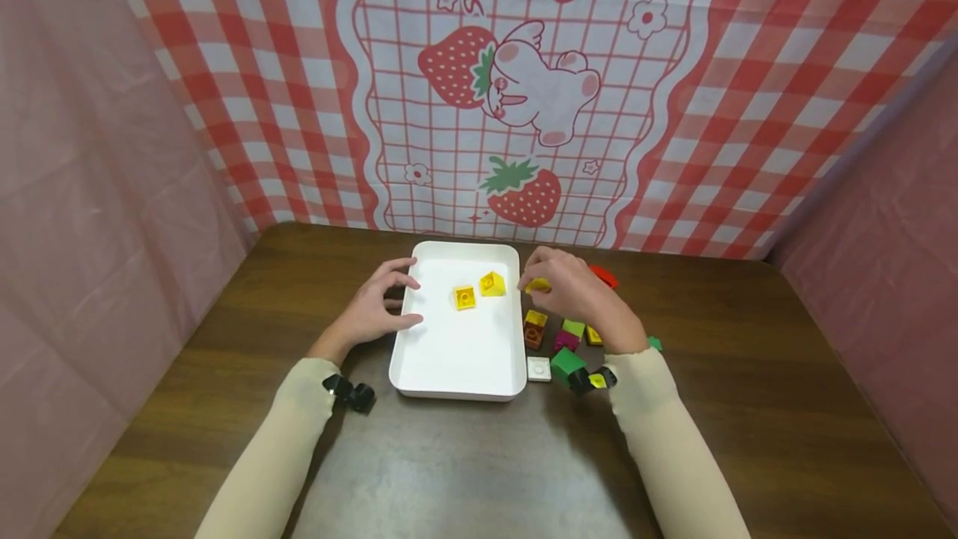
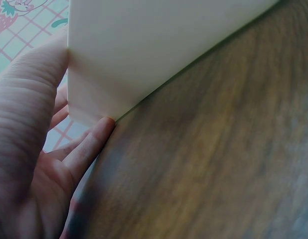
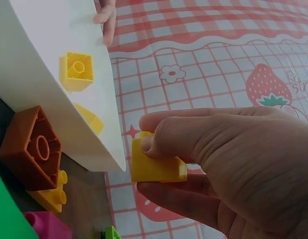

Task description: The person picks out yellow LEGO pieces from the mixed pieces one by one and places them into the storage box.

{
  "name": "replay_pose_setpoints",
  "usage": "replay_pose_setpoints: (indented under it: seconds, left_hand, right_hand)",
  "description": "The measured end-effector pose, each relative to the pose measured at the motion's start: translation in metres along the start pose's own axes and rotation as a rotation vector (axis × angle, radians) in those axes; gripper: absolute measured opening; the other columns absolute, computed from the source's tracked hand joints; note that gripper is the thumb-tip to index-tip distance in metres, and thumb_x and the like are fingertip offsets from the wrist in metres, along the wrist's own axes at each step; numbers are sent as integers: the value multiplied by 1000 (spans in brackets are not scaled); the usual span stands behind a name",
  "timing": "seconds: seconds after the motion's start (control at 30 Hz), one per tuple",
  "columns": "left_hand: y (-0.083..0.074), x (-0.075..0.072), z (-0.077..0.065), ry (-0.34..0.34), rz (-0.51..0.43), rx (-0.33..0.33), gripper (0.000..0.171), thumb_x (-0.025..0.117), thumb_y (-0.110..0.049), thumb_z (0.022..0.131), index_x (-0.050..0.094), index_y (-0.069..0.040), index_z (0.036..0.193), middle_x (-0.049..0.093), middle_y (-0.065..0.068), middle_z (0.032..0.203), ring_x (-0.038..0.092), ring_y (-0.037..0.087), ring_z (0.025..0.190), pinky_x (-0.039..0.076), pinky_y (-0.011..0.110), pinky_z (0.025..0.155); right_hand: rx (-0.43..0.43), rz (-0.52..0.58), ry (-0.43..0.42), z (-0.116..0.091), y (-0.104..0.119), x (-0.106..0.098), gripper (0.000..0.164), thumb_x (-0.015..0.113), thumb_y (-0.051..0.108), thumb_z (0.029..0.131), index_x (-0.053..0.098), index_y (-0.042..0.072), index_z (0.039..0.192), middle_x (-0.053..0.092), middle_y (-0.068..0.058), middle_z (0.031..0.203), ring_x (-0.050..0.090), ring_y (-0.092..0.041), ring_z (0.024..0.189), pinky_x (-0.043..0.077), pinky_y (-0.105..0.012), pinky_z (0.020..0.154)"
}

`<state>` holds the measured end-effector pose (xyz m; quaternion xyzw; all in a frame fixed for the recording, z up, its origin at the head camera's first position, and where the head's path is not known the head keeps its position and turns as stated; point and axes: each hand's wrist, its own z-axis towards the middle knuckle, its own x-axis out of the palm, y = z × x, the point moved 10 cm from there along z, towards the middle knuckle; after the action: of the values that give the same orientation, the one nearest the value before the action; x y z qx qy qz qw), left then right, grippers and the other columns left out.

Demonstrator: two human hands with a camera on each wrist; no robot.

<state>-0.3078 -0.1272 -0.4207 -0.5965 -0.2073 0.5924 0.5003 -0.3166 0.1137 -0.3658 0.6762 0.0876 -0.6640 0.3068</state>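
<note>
My left hand holds the left side of a white rectangular tray. Thumb and some fingertips reach over the rim, while a lower finger lies against the outer wall in the left wrist view. Inside the tray sit two yellow bricks: one square, hollow side up, and one slanted. My right hand pinches another yellow brick between thumb and fingers, raised just beyond the tray's right rim.
Right of the tray lie a brown brick, a white brick, a green brick, a magenta brick and a red piece, several partly under the right forearm. A checked strawberry cloth hangs behind the wooden table.
</note>
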Motion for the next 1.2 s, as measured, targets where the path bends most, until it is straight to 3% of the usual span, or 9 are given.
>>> replay_pose_setpoints:
  seconds: [0.37,1.2]
  left_hand:
    - [1,-1,-1,1,-4,-4,45,81,-3,79,60,10,116,32,19,159,46,41,130,53,60,99]
    - [0,-1,1,1,-21,5,45,82,-2,78,60,12,115,33,20,158,48,41,128,53,61,99]
  right_hand:
    - [2,3,-2,5,4,-11,23,80,14,84,79,12,107,64,-5,113,59,-24,98,63,-40,87]
    - [-58,-7,37,23,28,9,19,76,9,85,80,12,104,66,-8,116,60,-25,101,60,-41,91]
